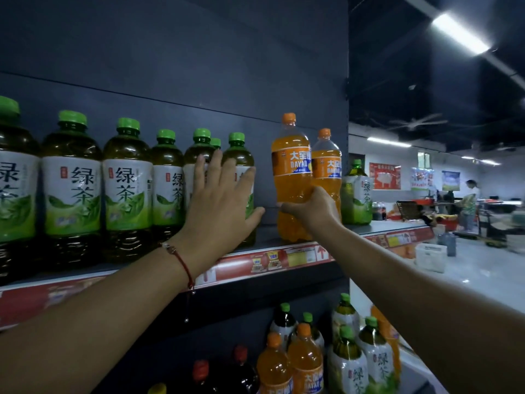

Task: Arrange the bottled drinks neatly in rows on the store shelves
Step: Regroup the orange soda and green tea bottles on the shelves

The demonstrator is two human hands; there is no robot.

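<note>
You are standing in front of a dark store shelf (284, 255) with a red price strip along its near edge. Your left hand (220, 206) is lying flat, with the fingers straight and spread, against the green tea bottle (241, 155) at the right end of the tea row; it is pressing on the label and is not gripping anything. A red string bracelet (181, 261) is sitting on that wrist. To the left of this hand, more green tea bottles (72, 177) with green caps are standing upright, side by side, along the same shelf.

Your right hand (309, 207) is curling around the lower middle of an orange soda bottle (291, 166), with the thumb on its left side; the other fingers are hidden behind the bottle. This bottle is standing upright on the shelf, a little apart from the tea row, to the right. Just behind it, to the right and touching or almost touching, a second orange soda bottle (326, 163) is standing. Farther right, at the end of the shelf, a single green tea bottle (357, 191) is standing.

On the lower shelf, mixed bottles (305, 356) of orange soda, green tea and a dark drink with red caps are standing together in a loose group.
</note>
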